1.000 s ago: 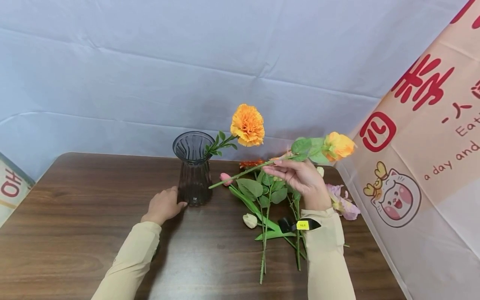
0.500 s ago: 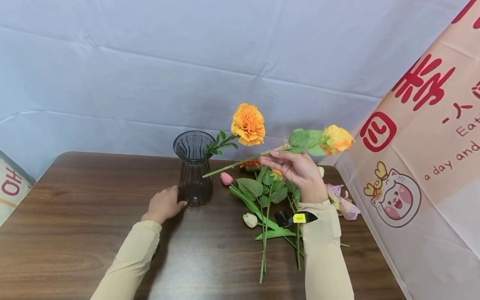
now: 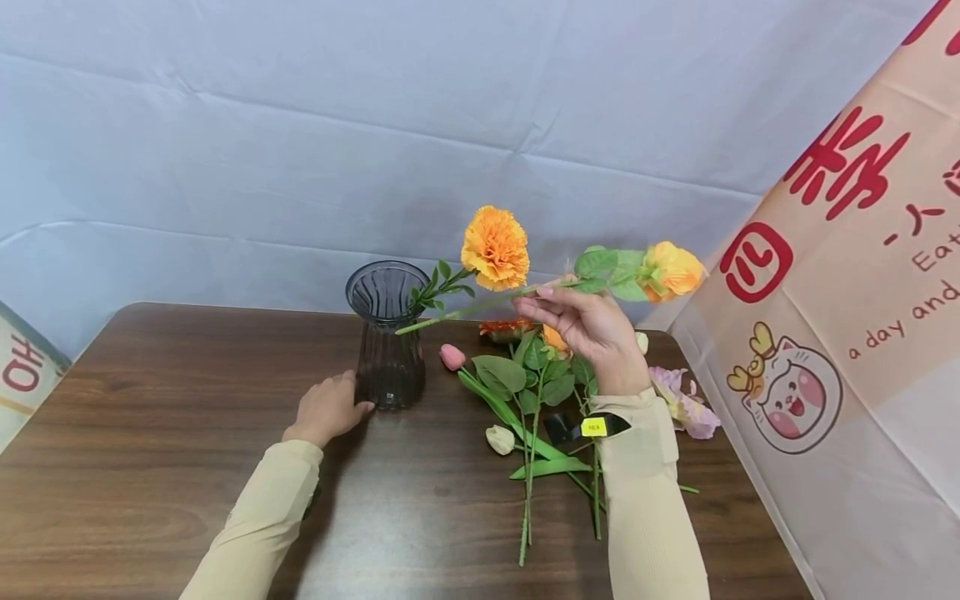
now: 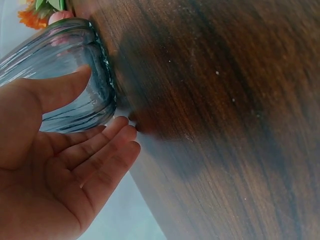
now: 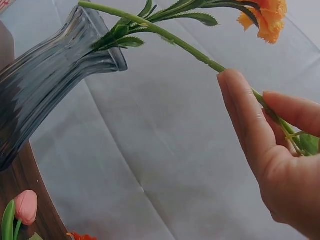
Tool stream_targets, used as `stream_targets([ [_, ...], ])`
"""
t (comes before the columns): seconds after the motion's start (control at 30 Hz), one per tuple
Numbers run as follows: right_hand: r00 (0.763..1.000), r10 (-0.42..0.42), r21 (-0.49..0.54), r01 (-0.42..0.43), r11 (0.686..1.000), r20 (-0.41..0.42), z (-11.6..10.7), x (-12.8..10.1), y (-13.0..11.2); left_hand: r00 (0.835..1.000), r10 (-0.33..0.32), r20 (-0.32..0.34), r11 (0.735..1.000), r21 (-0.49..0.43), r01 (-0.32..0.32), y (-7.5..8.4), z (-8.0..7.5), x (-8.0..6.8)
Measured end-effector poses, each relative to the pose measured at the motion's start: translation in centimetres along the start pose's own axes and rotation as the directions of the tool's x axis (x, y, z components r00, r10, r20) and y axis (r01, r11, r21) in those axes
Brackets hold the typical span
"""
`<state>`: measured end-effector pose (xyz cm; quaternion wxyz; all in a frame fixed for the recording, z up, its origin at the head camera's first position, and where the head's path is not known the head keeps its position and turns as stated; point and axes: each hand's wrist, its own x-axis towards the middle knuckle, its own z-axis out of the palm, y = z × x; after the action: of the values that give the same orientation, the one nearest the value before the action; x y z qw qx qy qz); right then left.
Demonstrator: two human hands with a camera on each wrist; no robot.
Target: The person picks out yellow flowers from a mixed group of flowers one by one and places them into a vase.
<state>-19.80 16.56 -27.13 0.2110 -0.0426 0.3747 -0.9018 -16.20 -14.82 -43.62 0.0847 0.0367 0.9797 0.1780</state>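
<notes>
A dark ribbed glass vase (image 3: 386,333) stands on the brown wooden table (image 3: 150,433) with an orange carnation (image 3: 495,248) leaning out of it. My left hand (image 3: 327,408) rests on the table at the vase's base; its thumb (image 4: 60,90) touches the glass (image 4: 55,65) while the fingers lie straight. My right hand (image 3: 542,302) pinches the green stem (image 5: 165,32) of a yellow-orange rose (image 3: 675,271) held almost level in the air. The stem's cut end (image 3: 399,331) hovers beside the vase's neck (image 5: 50,85), below the rim.
Loose flowers lie on the table under my right arm: a pink tulip bud (image 3: 452,357), a white bud (image 3: 500,440), a lilac bloom (image 3: 686,404), an orange flower (image 3: 504,327) and leafy stems (image 3: 528,467). A printed banner (image 3: 825,333) hangs at right, a pale cloth behind.
My right hand has lifted the rose and carried it left, so the stem's end now sits higher and closer to the vase. My left hand has not moved.
</notes>
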Motion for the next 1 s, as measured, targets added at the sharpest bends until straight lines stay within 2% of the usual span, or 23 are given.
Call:
stream_targets([
  [0.27,0.999,-0.049,0.014,0.049,0.999,0.002,0.3,0.3,0.1,1.0,-0.006,0.005,1.0,-0.004,0.006,0.0,0.0,0.0],
  [0.57,0.997,-0.056,0.07,0.06,0.996,-0.06,0.6,0.5,0.2,1.0,-0.008,0.005,1.0,-0.006,0.008,0.0,0.2,0.1],
  [1.0,0.991,-0.119,-0.069,0.115,0.991,-0.056,1.4,0.8,0.8,1.0,-0.008,-0.008,1.0,-0.009,0.008,0.0,0.1,0.1],
])
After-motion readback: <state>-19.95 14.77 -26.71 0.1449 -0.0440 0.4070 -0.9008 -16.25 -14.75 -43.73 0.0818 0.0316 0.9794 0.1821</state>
